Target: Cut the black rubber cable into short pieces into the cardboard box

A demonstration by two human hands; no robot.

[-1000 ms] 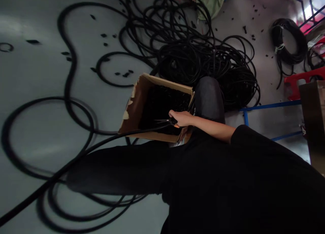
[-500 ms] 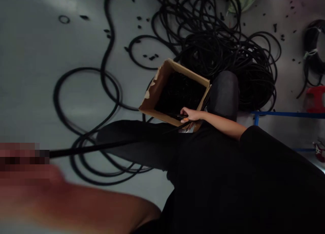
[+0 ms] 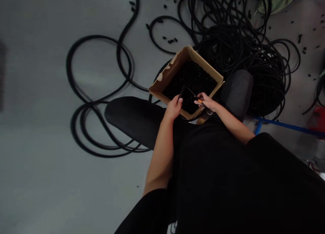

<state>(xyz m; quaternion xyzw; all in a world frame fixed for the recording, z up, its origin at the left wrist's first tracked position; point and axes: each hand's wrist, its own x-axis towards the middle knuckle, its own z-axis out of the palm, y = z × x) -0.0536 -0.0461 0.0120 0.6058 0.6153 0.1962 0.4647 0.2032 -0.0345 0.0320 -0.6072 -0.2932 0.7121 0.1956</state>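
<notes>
Currently my left hand point(image 3: 174, 108) is closed around a length of stiff black rubber cable point(image 3: 181, 93), held over the open brown cardboard box point(image 3: 183, 62). My right hand point(image 3: 205, 102) grips a pair of orange-handled steel scissors point(image 3: 200, 101), fingers closed on the handle and blades directed at the cable; whether the blades touch it, I cannot tell in this light. Inside the box lies a mass of short black cable offcuts point(image 3: 190, 79). In my judgement, the cable will handle as springy, somewhat heavy and slightly slick, and is best held close to the blades. Beyond the box sits a large tangled heap of black cable point(image 3: 241, 48). To the left of the box, loose black cable loops point(image 3: 98, 95) cross the grey floor point(image 3: 38, 166), and small black cable scraps point(image 3: 169, 41) lie past its far corner.
</notes>
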